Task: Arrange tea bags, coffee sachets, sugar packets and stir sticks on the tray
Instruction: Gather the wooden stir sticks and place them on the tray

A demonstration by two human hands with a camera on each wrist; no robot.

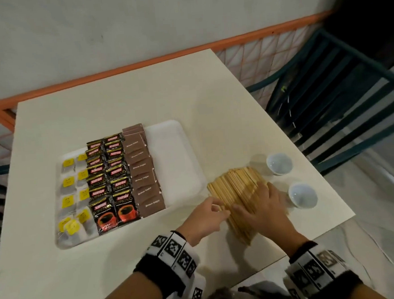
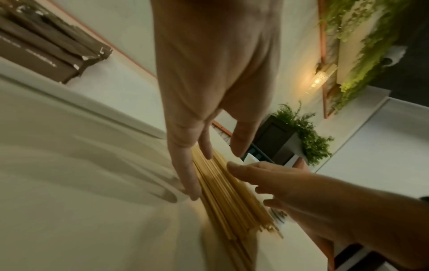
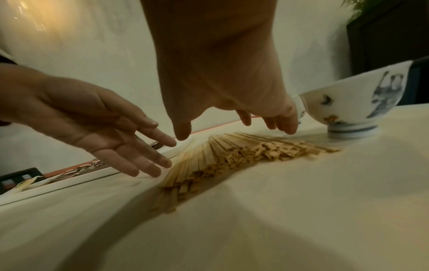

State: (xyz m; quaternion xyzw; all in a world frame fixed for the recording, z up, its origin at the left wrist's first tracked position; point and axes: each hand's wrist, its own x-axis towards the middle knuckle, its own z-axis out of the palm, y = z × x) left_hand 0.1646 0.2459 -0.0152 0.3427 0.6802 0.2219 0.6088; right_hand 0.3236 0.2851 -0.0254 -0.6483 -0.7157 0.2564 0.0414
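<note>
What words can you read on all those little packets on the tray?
"SUPREMO": on the black coffee sachets; the red brand label above it is too blurred to read.
"Brown Sugar": on the brown sugar packets.
Yellow tea bag tags: print too small to read.
Wristband squares: patterns, no words.

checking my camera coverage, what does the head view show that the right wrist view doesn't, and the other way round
Only the head view shows the tray's full rows: tea bags, coffee sachets, sugar packets, plus both bowls side by side. Only the right wrist view shows the painted pattern on the near bowl and the stick ends. Both show the stir sticks on the table with the left hand and right hand open at them.
</note>
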